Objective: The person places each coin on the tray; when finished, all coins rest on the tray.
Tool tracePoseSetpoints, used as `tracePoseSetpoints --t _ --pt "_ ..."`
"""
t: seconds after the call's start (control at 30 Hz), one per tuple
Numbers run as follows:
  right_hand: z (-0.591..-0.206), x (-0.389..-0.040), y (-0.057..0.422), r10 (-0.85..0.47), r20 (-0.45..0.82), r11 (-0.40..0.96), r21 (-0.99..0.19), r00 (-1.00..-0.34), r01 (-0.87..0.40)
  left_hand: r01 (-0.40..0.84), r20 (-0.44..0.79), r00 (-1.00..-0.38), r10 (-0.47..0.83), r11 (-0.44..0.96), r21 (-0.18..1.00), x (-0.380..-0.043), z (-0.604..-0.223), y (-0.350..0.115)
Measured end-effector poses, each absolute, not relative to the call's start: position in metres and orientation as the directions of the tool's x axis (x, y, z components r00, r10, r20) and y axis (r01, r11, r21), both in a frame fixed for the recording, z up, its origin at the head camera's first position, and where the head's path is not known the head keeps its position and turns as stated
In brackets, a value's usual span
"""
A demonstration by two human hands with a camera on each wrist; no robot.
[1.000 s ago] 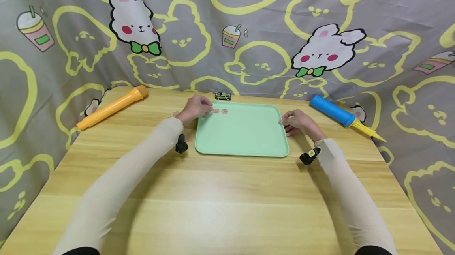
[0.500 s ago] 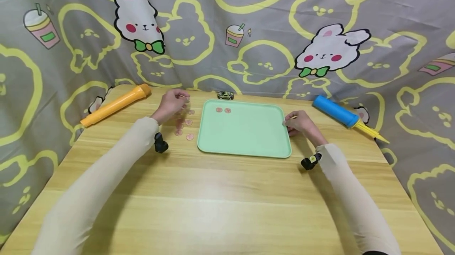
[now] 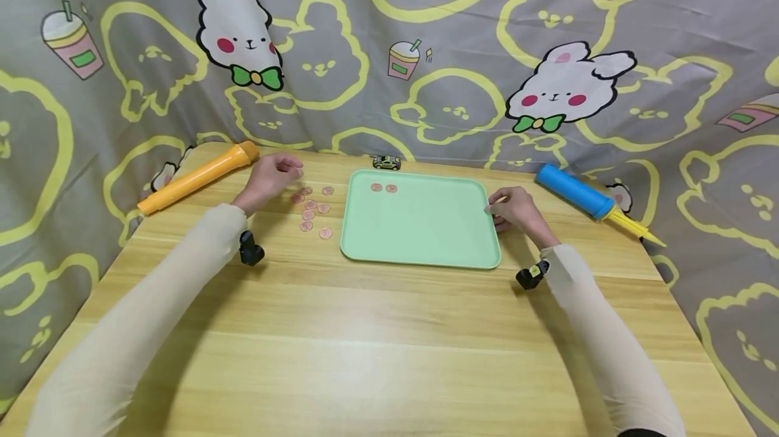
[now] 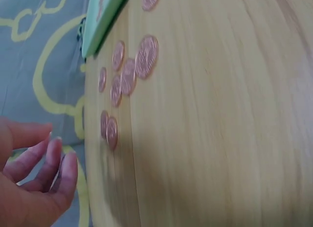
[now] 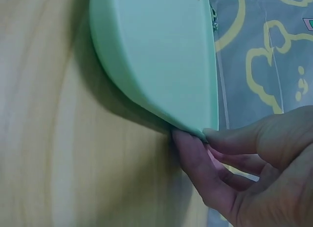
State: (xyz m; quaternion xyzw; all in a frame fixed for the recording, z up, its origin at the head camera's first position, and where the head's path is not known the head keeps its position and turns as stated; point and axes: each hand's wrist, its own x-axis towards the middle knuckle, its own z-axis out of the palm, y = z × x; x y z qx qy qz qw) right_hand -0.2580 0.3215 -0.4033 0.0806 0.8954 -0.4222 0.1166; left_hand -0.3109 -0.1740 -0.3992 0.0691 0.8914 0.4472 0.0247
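A: Look at the left hand (image 3: 268, 176), just left of the loose coins (image 3: 309, 215) on the table (image 3: 365, 322)! Carrying nothing visible, with fingers loosely curled and a gap at the thumb.

B: And over on the right?

A: Pinching the right rim of the green tray (image 3: 420, 227) between thumb and finger of the right hand (image 3: 516, 210).

B: Counting two coins (image 3: 376, 187) on the tray, side by side towards the far left corner, and eight beyond its left rim, some overlapping.

A: Likely to get fiddly there! Lying so flat, could easily skid from under a fingertip; could drag a neighbour along too, if pinched at an overlap.

B: And with too hard a tug on that rim?

A: Might jolt the pair out of line or, if shoved backwards, bump the toy car (image 3: 386, 163) just behind.

B: Dropped from too high, might also bounce clean over the low rim!
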Motion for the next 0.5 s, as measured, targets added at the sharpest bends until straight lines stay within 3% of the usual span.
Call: tracePoseSetpoints --t 0.3,0.5 --pt "-0.398 -0.265 0.33 -0.031 -0.383 0.634 -0.722 -0.923 0.278 -0.006 -0.153 -0.969 0.192 0.606 0.796 -0.303 -0.407 -0.186" --pt "-0.397 -0.268 0.328 -0.045 -0.392 0.655 -0.706 -0.919 0.269 -0.023 -0.147 -0.976 0.161 0.594 0.804 -0.301 -0.412 -0.187"
